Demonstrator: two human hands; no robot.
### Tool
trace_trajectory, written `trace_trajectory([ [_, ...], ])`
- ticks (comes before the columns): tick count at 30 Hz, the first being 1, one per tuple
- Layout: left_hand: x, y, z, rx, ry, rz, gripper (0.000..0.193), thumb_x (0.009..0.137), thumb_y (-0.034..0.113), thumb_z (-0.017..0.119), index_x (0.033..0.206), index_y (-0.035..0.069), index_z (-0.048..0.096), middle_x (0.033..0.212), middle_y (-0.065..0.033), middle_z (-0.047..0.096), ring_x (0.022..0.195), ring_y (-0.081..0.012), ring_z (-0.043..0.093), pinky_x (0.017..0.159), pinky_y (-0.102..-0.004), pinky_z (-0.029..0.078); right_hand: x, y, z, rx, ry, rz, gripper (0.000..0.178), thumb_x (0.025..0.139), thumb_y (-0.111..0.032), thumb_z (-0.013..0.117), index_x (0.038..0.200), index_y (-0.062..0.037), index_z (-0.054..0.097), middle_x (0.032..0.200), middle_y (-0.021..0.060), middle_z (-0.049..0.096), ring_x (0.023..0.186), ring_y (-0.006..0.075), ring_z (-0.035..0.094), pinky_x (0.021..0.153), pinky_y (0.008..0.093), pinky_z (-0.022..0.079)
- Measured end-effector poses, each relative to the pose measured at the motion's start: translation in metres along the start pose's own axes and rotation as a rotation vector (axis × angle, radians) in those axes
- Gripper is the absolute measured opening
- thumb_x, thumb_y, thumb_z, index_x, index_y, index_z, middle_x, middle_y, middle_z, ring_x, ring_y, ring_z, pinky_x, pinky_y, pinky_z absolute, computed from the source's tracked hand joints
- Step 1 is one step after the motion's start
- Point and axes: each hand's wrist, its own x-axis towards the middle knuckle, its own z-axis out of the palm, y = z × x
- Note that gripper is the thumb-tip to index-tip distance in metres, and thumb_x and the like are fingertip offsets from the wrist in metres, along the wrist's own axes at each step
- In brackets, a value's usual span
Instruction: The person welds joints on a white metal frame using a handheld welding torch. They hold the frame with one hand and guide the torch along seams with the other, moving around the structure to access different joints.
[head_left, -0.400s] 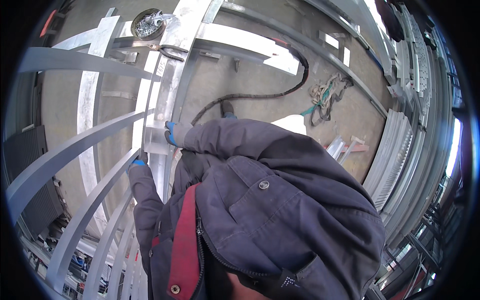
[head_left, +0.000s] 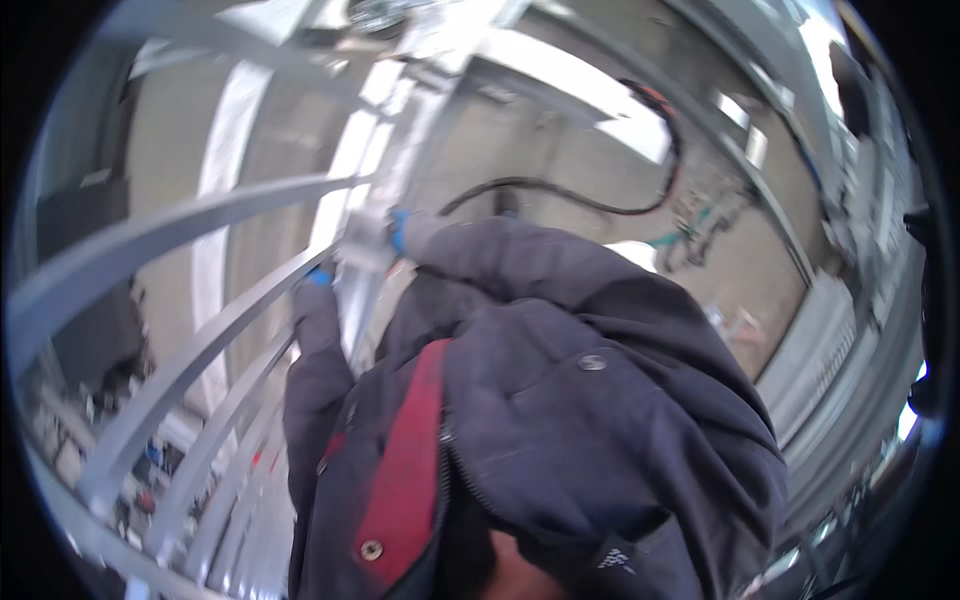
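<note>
A short grey metal block point(head_left: 366, 243) lies across the long metal rail of a frame in front of me. My right hand point(head_left: 399, 233), in a dark and blue glove, grips the block's right side. Its fingers are smeared by motion. My left hand point(head_left: 318, 276), gloved the same way, is low on the left, against the end of a grey slat point(head_left: 215, 340) and close to the block. The slat and the blur hide the left fingers.
Several curved-looking grey slats run left from the rail. A tin of screws point(head_left: 380, 14) and pliers point(head_left: 425, 75) rest at the far end. A black hose point(head_left: 560, 190) and tangled straps point(head_left: 695, 230) lie on the floor. Stacked metal profiles point(head_left: 815, 350) line the right side.
The whole view has shifted, so the scene sits further right and higher, and it is now blurred. Both hands keep about the same places beside the block and the slat.
</note>
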Motion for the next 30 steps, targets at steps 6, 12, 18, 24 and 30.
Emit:
trace_trajectory([
  [6,-0.008,0.010,-0.016,-0.028,-0.028,-0.003,0.050,0.085,0.045,0.075,0.122,0.011,0.071,0.119,-0.0194,0.073,0.113,-0.0359,0.069,0.100,-0.0467,0.052,-0.004,-0.011,-0.033,0.532,0.037,0.510,0.040,0.098,-0.032,0.047,0.120,-0.0050,0.066,0.115,0.0260,0.071,0.106,0.0442,0.068,0.093,0.0518,0.053],
  [12,-0.009,0.014,-0.025,-0.052,-0.051,0.023,0.051,0.085,0.044,0.075,0.123,0.010,0.071,0.119,-0.0194,0.073,0.112,-0.0359,0.069,0.100,-0.0466,0.052,-0.005,-0.015,-0.050,0.486,0.011,0.557,0.042,0.098,-0.032,0.046,0.124,-0.0062,0.066,0.122,0.0238,0.069,0.112,0.0416,0.068,0.095,0.0498,0.053],
  [18,-0.015,0.007,-0.031,-0.075,-0.054,0.039,0.051,0.085,0.043,0.076,0.123,0.010,0.070,0.119,-0.0194,0.073,0.112,-0.0358,0.069,0.100,-0.0465,0.052,-0.001,-0.015,-0.063,0.454,-0.077,0.595,0.038,0.096,-0.029,0.050,0.119,-0.0072,0.071,0.119,0.0223,0.071,0.109,0.0395,0.070,0.092,0.0492,0.055],
  [24,-0.015,-0.008,-0.016,-0.305,-0.033,-0.033,0.054,0.080,0.032,0.083,0.124,0.006,0.068,0.115,-0.0204,0.073,0.108,-0.0327,0.070,0.097,-0.0439,0.053,0.005,-0.016,-0.071,0.406,-0.020,0.527,0.040,0.099,-0.037,0.048,0.116,-0.0069,0.068,0.108,0.0224,0.073,0.101,0.0415,0.070,0.088,0.0520,0.054],
  [30,-0.017,-0.006,-0.021,-0.308,-0.028,0.009,0.055,0.078,0.030,0.084,0.123,0.003,0.068,0.113,-0.0199,0.074,0.105,-0.0320,0.071,0.095,-0.0445,0.054,-0.003,-0.015,-0.061,0.367,0.068,0.534,0.039,0.101,-0.037,0.049,0.123,-0.0086,0.064,0.101,0.0209,0.074,0.094,0.0408,0.071,0.082,0.0533,0.054],
])
